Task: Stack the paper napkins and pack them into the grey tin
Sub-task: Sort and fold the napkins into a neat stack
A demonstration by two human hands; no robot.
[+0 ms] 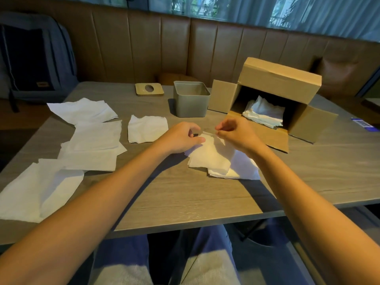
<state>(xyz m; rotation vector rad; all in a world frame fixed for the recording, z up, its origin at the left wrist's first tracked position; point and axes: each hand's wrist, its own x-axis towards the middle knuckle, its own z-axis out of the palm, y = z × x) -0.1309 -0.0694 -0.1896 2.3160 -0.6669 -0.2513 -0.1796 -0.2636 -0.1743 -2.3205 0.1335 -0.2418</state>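
A small stack of white paper napkins (216,159) lies at the table's middle. My left hand (181,138) and my right hand (238,134) both pinch the far edge of the top napkin, lifted slightly off the stack. The open grey tin (191,103) stands upright behind my hands, with no napkins showing inside. Loose napkins lie spread to the left: one square (147,129) beside my left hand, several overlapping sheets (94,145) farther left, and a large one (39,190) at the near left edge.
A cardboard box (277,83) lies on its side at the right with more napkins (264,114) inside and flaps spread on the table. The tin's wooden lid (149,89) lies behind. A blue packet (364,124) sits far right. A backpack (35,56) rests on the brown bench.
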